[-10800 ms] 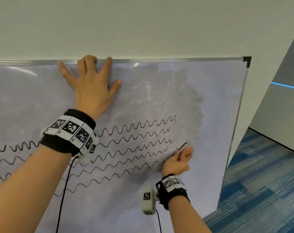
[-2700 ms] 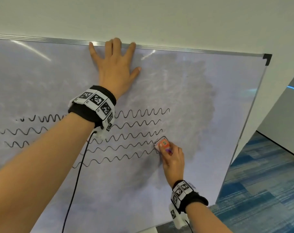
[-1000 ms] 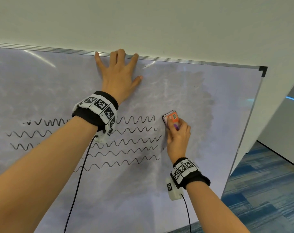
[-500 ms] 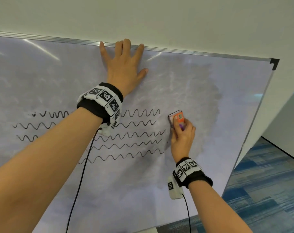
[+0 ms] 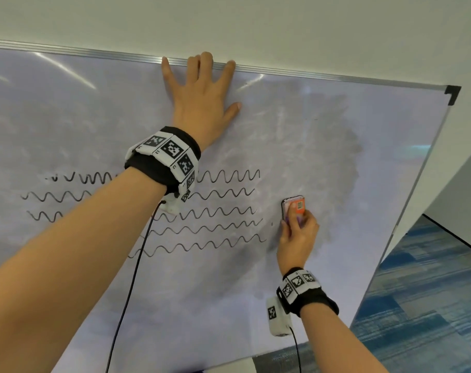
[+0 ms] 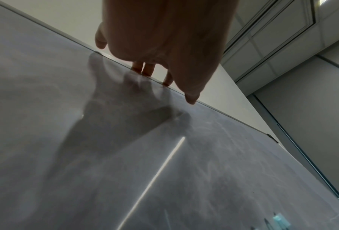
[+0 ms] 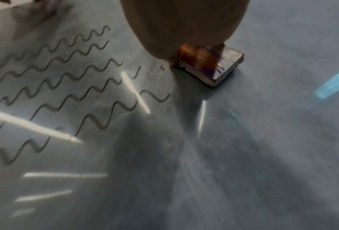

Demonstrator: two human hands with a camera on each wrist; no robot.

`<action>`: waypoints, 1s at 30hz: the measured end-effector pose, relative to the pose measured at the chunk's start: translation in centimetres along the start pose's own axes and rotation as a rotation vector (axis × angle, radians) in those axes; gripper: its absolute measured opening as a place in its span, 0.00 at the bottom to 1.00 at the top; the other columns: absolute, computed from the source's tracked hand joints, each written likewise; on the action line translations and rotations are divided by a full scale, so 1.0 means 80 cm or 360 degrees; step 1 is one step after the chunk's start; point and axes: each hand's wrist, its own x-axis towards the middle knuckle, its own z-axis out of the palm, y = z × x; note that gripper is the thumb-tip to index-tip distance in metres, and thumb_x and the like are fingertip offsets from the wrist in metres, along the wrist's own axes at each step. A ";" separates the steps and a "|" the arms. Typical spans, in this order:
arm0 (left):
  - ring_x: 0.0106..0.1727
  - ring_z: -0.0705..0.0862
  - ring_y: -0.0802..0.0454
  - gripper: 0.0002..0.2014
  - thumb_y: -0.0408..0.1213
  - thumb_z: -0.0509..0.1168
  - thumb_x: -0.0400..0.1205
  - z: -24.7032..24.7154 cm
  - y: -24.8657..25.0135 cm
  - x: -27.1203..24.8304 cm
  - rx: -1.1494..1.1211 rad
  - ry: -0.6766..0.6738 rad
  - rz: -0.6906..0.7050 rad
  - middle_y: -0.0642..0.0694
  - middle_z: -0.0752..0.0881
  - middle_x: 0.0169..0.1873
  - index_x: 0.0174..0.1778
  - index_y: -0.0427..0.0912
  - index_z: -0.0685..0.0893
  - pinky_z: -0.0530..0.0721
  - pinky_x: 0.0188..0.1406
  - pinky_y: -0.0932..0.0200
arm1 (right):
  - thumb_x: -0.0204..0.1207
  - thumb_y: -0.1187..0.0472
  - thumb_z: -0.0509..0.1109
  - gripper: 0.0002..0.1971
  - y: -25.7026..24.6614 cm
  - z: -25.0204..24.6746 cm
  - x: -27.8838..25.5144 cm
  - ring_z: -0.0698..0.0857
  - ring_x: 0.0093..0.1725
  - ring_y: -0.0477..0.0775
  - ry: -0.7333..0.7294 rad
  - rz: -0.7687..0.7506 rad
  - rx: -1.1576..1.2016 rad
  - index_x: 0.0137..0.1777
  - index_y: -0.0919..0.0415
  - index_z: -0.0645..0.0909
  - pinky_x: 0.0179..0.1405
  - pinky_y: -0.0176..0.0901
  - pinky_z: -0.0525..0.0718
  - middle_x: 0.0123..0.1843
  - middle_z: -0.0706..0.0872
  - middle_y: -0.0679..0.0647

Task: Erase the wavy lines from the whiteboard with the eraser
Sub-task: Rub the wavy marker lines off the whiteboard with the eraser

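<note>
A whiteboard fills most of the head view, with several black wavy lines across its middle. My right hand grips a small eraser with an orange label and presses it flat on the board just right of the lines' right ends. In the right wrist view the eraser sits on the board beside the wavy lines. My left hand lies flat on the board with spread fingers, fingertips at the top frame. My left forearm hides part of the lines.
A grey smudged patch covers the board around and above the eraser. The board's right edge with a black corner cap is close by. Beyond it are a white wall and blue patterned carpet.
My right hand has slid the eraser down the board from beside the upper lines to beside the third and fourth lines. The left hand stays flat in the same place.
</note>
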 end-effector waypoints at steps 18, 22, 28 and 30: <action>0.72 0.67 0.37 0.31 0.59 0.57 0.80 0.004 0.005 0.000 -0.0036 0.0018 -0.0026 0.36 0.70 0.70 0.77 0.49 0.65 0.49 0.71 0.21 | 0.68 0.68 0.78 0.22 0.028 -0.002 -0.064 0.80 0.51 0.63 -0.0208 -0.0076 -0.0055 0.64 0.59 0.83 0.44 0.54 0.85 0.60 0.79 0.63; 0.72 0.67 0.36 0.31 0.58 0.57 0.80 0.006 0.005 0.000 -0.0065 0.0043 -0.0031 0.36 0.70 0.69 0.76 0.48 0.65 0.49 0.71 0.21 | 0.64 0.69 0.79 0.30 0.042 -0.006 -0.103 0.81 0.48 0.63 -0.0495 -0.0439 -0.0183 0.67 0.52 0.81 0.41 0.51 0.82 0.59 0.82 0.63; 0.72 0.67 0.36 0.31 0.58 0.57 0.80 0.006 0.003 0.000 -0.0029 0.0034 -0.0021 0.35 0.70 0.70 0.76 0.48 0.65 0.51 0.70 0.21 | 0.64 0.73 0.78 0.25 0.043 -0.021 -0.038 0.78 0.50 0.64 -0.0265 -0.0399 -0.0159 0.62 0.55 0.85 0.41 0.54 0.82 0.60 0.82 0.66; 0.72 0.67 0.36 0.31 0.58 0.57 0.80 0.006 0.002 -0.001 -0.0024 0.0033 -0.0018 0.35 0.70 0.70 0.77 0.48 0.65 0.50 0.71 0.21 | 0.63 0.74 0.79 0.26 0.040 -0.017 -0.034 0.78 0.50 0.64 -0.0225 -0.0395 -0.0179 0.61 0.57 0.86 0.41 0.55 0.83 0.60 0.81 0.66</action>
